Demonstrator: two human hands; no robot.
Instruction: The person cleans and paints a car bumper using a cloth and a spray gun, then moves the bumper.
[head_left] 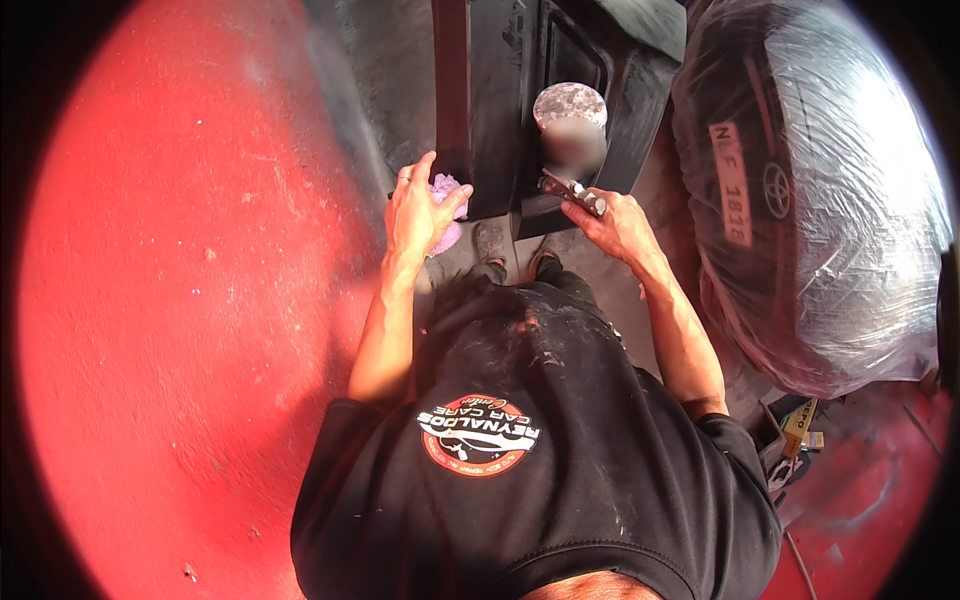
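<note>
In my right hand (620,222) is a spray gun (588,198), fingers closed round its handle, with its metal knobs toward me. Above the gun stands a cup with a speckled, paint-crusted lid (570,103); its side is blurred. My left hand (412,215) is closed on a crumpled lilac cloth (446,197), part of which hangs below the palm. Ahead of both hands lies a black vehicle panel (487,110) with a recessed section at its right. The gun is over the panel's near end, and the cloth is beside its left edge.
A plastic-wrapped car (850,180) stands close on the right. At the left rises a large red wall (190,300). My shoes (492,240) are on the grey floor below the panel. Boxes and small items (797,430) lie at the lower right.
</note>
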